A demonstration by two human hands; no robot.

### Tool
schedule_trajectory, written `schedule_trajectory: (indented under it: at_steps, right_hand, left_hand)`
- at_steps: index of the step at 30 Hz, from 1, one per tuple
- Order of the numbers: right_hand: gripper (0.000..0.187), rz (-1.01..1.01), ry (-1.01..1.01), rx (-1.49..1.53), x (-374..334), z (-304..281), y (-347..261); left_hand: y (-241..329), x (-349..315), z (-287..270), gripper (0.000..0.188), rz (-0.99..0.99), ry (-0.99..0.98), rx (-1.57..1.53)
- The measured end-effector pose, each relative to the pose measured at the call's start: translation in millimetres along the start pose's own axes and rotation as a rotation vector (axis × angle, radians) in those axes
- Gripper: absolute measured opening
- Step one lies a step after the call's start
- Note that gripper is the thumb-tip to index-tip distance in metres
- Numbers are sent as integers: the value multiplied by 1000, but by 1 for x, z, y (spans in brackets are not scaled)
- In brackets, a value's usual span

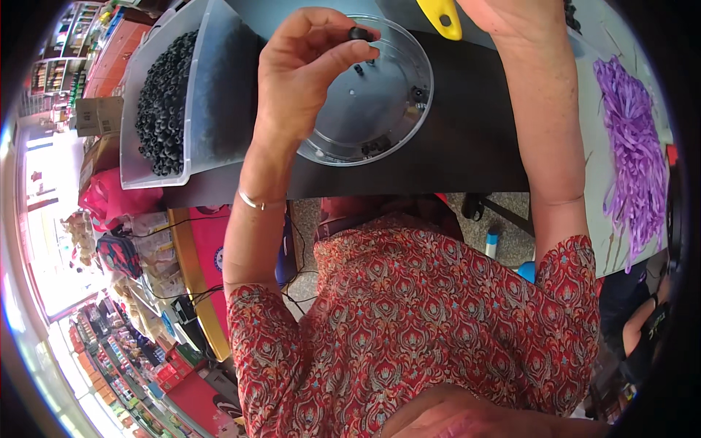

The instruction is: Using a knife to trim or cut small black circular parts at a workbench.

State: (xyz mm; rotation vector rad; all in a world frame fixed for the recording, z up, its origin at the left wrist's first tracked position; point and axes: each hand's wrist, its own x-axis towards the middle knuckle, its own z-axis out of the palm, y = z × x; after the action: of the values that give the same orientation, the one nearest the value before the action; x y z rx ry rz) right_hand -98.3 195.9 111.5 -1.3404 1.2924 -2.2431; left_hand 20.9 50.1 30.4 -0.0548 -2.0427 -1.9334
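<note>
My left hand (303,66) is closed, pinching a small black round part (358,33) between thumb and fingers. It is held over the left side of a shallow, clear round tray (429,80). Several other black pieces (375,145) lie scattered inside that tray. At the top edge my right hand (504,14) shows only its palm and wrist, the fingers being cut off by the frame. Just left of it is a yellow tool handle (442,20) with a hole in it; whether the hand touches it cannot be seen.
A translucent plastic bin (188,139), tilted on its side, holds a heap of small black parts (164,109) at the left of the dark table (467,124). Purple strips (634,146) lie in a bundle on a pale surface at the right. Stocked shelves (109,350) stand at the far left.
</note>
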Motion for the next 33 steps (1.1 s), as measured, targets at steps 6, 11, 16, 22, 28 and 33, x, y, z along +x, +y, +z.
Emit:
schedule_trajectory:
  at_steps: [6, 11, 16, 22, 28, 33]
  right_hand:
    - [18, 117, -149, -91, -7, 12, 9]
    - [17, 220, -276, -211, -12, 28, 3]
    - [19, 325, -257, -198, -19, 34, 5]
    - [20, -580, -610, 147, 3, 23, 63]
    - [22, 368, -298, -88, -24, 44, 6]
    - [24, -689, -661, 43, 1, 33, 66]
  left_hand:
    - [17, -24, -3, 19, 147, 152, -221]
    - [19, -36, -9, 26, 169, 191, -372]
    - [13, -43, -13, 26, 209, 226, -396]
    - [8, -47, -17, 27, 278, 173, -411]
    - [3, -53, -24, 28, 292, 174, -403]
    - [3, -49, -19, 28, 292, 181, -422]
